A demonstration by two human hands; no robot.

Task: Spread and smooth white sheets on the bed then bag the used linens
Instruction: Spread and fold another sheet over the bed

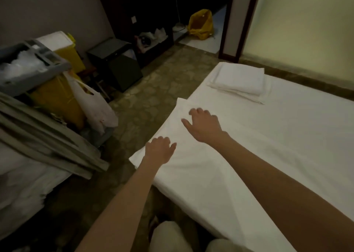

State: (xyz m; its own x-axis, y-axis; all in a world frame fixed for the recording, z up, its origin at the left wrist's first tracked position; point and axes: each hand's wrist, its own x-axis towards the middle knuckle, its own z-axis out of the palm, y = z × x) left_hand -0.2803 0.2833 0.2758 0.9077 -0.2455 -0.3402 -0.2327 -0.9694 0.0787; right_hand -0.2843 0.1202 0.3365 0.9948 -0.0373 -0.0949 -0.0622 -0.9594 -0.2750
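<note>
A white sheet (277, 136) covers the bed on the right side of the view. Along its left edge lies a folded white strip of sheet (172, 125). My left hand (160, 149) rests on the near end of that strip, fingers bent over the edge. My right hand (204, 124) lies farther up on the same strip with fingers spread and slightly curved. A folded stack of white linen (239, 81) sits at the far end of the bed.
A housekeeping cart (32, 75) with a yellow bag, a white plastic bag (93, 104) and grey-green cloth (47, 140) stands on the left. Dark furniture (118, 64) lines the far wall. A yellow bag (201, 24) sits in the doorway. Patterned floor (153, 90) runs between cart and bed.
</note>
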